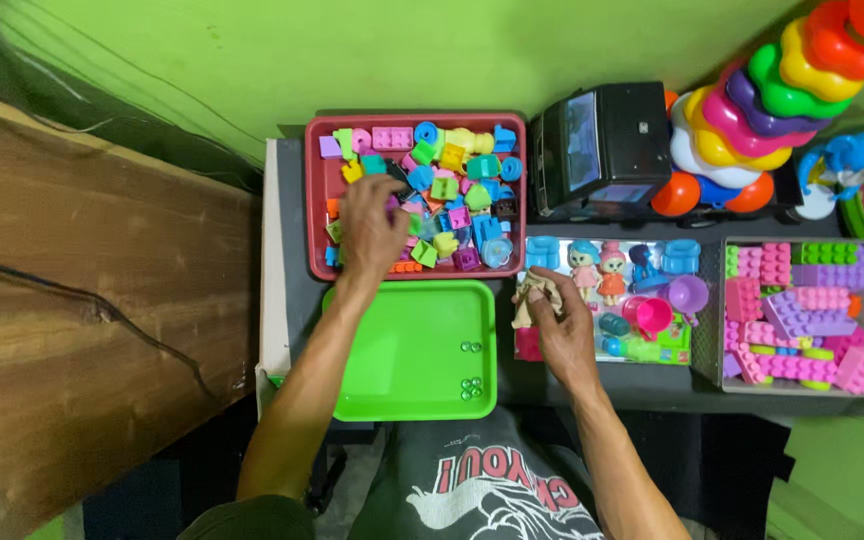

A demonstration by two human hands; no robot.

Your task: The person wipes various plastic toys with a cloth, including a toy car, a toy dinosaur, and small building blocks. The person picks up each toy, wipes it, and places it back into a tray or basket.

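Sorting looks to be the step in hand. The left hand (370,228) reaches into the red tray (316,200), fingers spread down among the small coloured blocks (447,185); whether they already grip one I cannot tell, as the palm hides the tips. The right hand (564,328) rests at the near-left corner of the doll box (652,352), fingers closed on a small tan figure (535,290).

Just in front of the red tray lies the green tray (392,350), touching or nearly touching it, bare save for a few small green beads (471,385) near its right edge. Judging by this, the next move calls for a clean pinch on one block out of a crowded heap, then a short lift over the red rim toward the body.

Around the work: a clear bin (717,330) of large pink and purple bricks sits at the right, a black toy vehicle (602,150) stands behind the doll box, and a ring stacker (762,100) leans beside it. The bench (287,260) is packed tight, so the block pile itself and the raised tray rims are what stand in the way; the dolls (597,270) crowd the right hand.
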